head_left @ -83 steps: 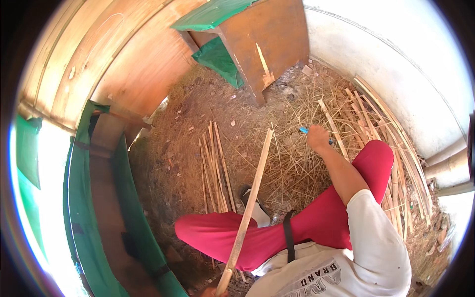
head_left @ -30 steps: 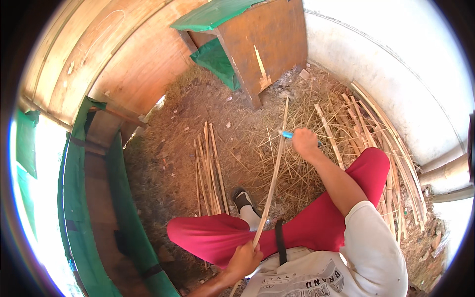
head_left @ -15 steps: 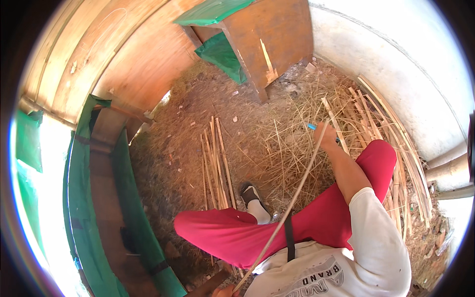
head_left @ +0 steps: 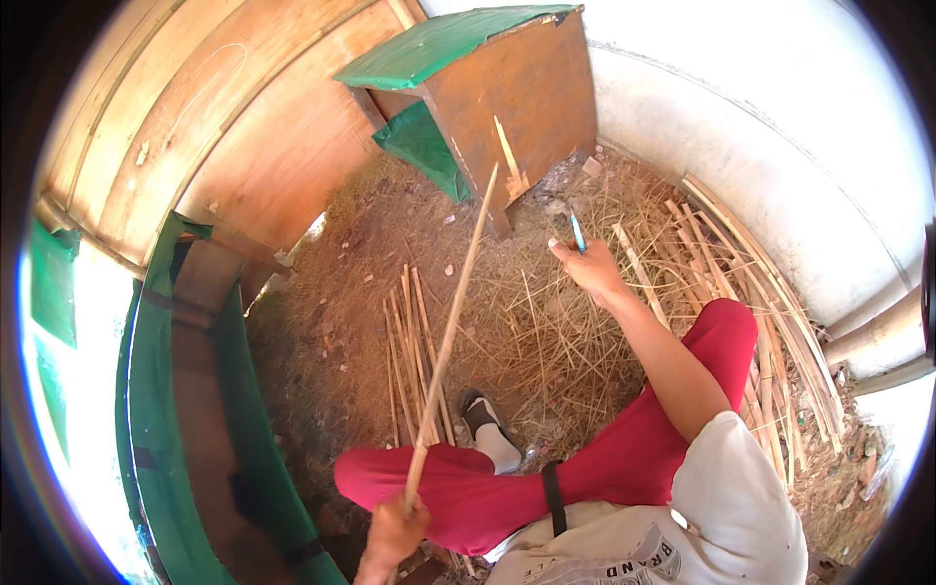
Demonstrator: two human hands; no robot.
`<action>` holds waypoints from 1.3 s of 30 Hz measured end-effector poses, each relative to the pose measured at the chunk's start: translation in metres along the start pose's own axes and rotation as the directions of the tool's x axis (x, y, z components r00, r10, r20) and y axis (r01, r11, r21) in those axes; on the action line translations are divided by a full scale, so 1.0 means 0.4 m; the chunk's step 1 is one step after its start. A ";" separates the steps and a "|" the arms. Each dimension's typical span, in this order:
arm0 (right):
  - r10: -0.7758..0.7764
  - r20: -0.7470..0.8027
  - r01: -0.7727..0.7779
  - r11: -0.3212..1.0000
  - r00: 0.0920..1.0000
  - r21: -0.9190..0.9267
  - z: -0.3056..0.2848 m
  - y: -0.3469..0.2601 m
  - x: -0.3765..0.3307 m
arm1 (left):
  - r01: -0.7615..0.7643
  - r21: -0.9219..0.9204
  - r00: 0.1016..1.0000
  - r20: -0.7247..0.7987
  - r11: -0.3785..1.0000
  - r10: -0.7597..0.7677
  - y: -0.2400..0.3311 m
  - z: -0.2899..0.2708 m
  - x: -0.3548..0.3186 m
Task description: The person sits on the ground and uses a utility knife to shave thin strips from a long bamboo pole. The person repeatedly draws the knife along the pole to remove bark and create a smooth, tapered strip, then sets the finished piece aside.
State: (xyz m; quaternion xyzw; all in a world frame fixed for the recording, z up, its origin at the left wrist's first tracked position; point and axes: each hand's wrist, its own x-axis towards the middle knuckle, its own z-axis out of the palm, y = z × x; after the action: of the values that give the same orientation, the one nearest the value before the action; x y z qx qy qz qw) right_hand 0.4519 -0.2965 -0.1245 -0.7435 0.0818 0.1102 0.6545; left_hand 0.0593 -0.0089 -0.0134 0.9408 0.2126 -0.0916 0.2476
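Observation:
A long pale bamboo strip (head_left: 454, 327) slants up over my left knee, its far tip in front of the wooden box. My left hand (head_left: 398, 526), low in the view, is closed round it near its lower end. Out over the loose shavings, my right hand (head_left: 591, 270) grips a slim blue tool (head_left: 577, 234) that points up and away from me. Most of that tool is hidden in the fist, so its exact kind does not show. The right hand is apart from the strip.
Several split strips (head_left: 413, 351) lie on the dirt beyond my left knee. A heap of fibrous shavings (head_left: 551, 341) spreads before me, with longer bamboo pieces (head_left: 770, 283) along the right wall. Ahead stands a wooden box (head_left: 517, 107) with a green cover; a green-lined trough (head_left: 210, 409) runs along the left.
The strip has swung left and up, out of the right hand. My left hand has risen into fuller view with it. My right hand has moved left, keeping the blue tool.

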 end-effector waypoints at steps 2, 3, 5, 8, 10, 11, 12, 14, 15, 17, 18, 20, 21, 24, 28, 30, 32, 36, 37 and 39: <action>-0.018 0.052 0.006 0.975 0.998 0.221 -0.055 -0.074 -0.070 | -0.092 0.299 0.962 -0.221 0.950 0.163 0.021 -0.013 0.081; -0.032 0.075 0.006 0.945 0.997 0.328 -0.078 -0.101 -0.102 | -0.099 0.359 0.928 -0.304 0.928 0.217 0.028 -0.018 0.120; -0.022 0.034 0.006 0.912 0.999 0.411 -0.122 -0.118 -0.117 | -0.118 0.485 0.851 -0.400 0.866 0.340 0.037 -0.026 0.209; -0.055 0.047 0.023 0.853 0.997 0.521 -0.168 -0.145 -0.107 | -0.180 0.498 0.791 -0.439 0.848 0.426 0.045 -0.047 0.343; -0.053 0.069 0.005 0.826 0.996 0.563 -0.169 -0.151 -0.091 | -0.210 0.523 0.752 -0.454 0.826 0.478 0.072 -0.069 0.412; -0.049 0.077 -0.005 0.812 0.996 0.583 -0.169 -0.152 -0.086 | -0.216 0.546 0.735 -0.455 0.810 0.503 0.082 -0.078 0.446; -0.039 0.075 -0.013 0.803 0.996 0.596 -0.165 -0.154 -0.083 | -0.220 0.568 0.718 -0.456 0.793 0.526 0.089 -0.086 0.480; 0.024 0.025 -0.035 0.745 0.999 0.666 -0.159 -0.148 -0.067 | -0.265 0.589 0.667 -0.459 0.763 0.586 0.125 -0.087 0.547; 0.059 0.007 -0.047 0.714 0.998 0.699 -0.153 -0.141 -0.056 | -0.294 0.591 0.634 -0.468 0.751 0.616 0.144 -0.087 0.573; 0.121 -0.023 -0.065 0.672 0.992 0.738 -0.145 -0.133 -0.034 | -0.339 0.599 0.575 -0.479 0.726 0.664 0.161 -0.083 0.620; 0.146 -0.045 -0.065 0.666 0.988 0.743 -0.138 -0.129 -0.025 | -0.356 0.605 0.549 -0.481 0.712 0.683 0.160 -0.078 0.643; 0.143 -0.059 -0.050 0.661 0.988 0.749 -0.125 -0.125 -0.018 | -0.354 0.590 0.542 -0.503 0.725 0.673 0.147 -0.060 0.675; 0.115 -0.051 -0.038 0.661 0.992 0.749 -0.120 -0.126 -0.021 | -0.356 0.571 0.549 -0.512 0.740 0.660 0.137 -0.054 0.685; 0.034 -0.039 0.005 0.689 0.999 0.725 -0.116 -0.123 -0.035 | -0.358 0.521 0.560 -0.545 0.775 0.625 0.124 -0.040 0.693; -0.020 0.006 0.013 0.808 1.000 0.589 -0.088 -0.147 -0.077 | -0.346 0.486 0.512 -0.619 0.803 0.595 0.138 -0.044 0.685; -0.052 0.035 0.028 0.872 0.998 0.488 -0.070 -0.146 -0.085 | -0.340 0.454 0.488 -0.663 0.823 0.567 0.165 -0.048 0.669; 0.003 0.051 -0.031 0.836 0.999 0.548 -0.044 -0.139 -0.087 | -0.371 0.423 0.468 -0.684 0.827 0.560 0.180 -0.045 0.660; -0.010 0.041 -0.016 0.817 0.999 0.577 -0.008 -0.125 -0.078 | -0.445 0.390 0.427 -0.699 0.806 0.574 0.188 -0.034 0.657; -0.027 0.021 0.010 0.811 0.999 0.584 -0.001 -0.132 -0.083 | -0.463 0.395 0.409 -0.699 0.793 0.587 0.192 -0.032 0.655; -0.039 -0.007 0.036 0.813 0.999 0.581 0.007 -0.141 -0.093 | -0.461 0.408 0.402 -0.696 0.788 0.595 0.198 -0.031 0.644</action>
State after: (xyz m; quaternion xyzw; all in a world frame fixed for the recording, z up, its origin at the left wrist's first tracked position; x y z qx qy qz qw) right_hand 0.4310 -0.2873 -0.0609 -0.5093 0.0951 0.0689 0.8525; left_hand 0.3254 0.0264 -0.0402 0.9114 -0.0173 0.4052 0.0701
